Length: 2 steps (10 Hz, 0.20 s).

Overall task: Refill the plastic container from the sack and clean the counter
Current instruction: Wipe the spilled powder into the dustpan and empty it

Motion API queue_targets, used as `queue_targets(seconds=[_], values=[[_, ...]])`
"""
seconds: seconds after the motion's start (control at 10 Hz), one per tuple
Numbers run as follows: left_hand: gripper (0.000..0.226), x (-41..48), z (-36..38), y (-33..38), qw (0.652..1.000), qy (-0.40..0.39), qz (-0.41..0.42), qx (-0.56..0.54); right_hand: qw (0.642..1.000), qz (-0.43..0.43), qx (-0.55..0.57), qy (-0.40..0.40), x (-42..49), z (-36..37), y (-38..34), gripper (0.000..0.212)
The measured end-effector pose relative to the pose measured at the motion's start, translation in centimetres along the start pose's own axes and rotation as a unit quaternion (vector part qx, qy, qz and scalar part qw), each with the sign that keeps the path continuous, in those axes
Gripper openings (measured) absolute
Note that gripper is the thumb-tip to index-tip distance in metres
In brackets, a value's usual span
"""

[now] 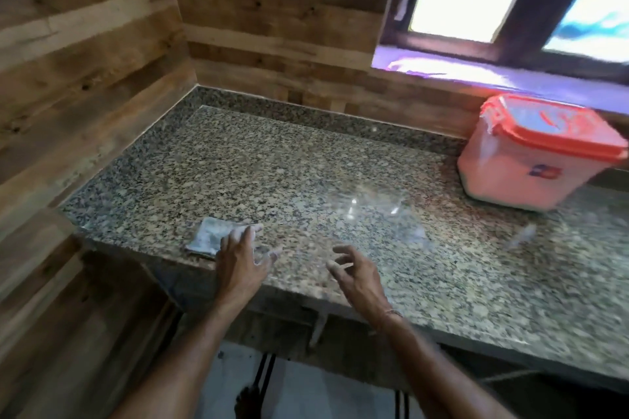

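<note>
A plastic container (534, 160) with a red lid on top stands at the back right of the granite counter (272, 167), under the window. A folded grey-white cloth (212, 238) lies near the counter's front left edge. My left hand (243, 258) is spread flat, its fingertips touching the cloth's right side. My right hand (355, 274) hovers just right of it with curled, parted fingers and holds nothing. Pale powder dusts both hands' fingertips. The sack is out of view. The picture is motion-blurred.
Wood-panelled walls close the counter at the left and back. A dark-framed window (510, 0) with a sill sits above the container. A faint glassy smear (367, 204) shows mid-counter. Below the front edge I see floor and dark metal legs (263, 374).
</note>
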<state>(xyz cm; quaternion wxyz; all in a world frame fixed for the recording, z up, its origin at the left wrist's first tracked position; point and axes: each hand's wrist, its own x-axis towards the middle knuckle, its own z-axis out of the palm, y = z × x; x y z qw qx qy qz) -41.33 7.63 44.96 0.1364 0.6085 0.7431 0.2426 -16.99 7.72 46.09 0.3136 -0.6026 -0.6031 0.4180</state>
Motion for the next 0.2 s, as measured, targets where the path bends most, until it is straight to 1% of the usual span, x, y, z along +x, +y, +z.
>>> queue_targets(seconds=[0.1,0.2], values=[[0.064,-5.0,1.2,7.0,0.999,0.004,0.044,0.023,1.0,-0.008,0.002,0.026,-4.5,-7.6,2.9,0.034],[0.072,-9.6,1.9,13.9,0.995,0.007,0.098,0.016,0.996,-0.01,0.003,0.091,-8.4,-16.1,4.3,0.039]])
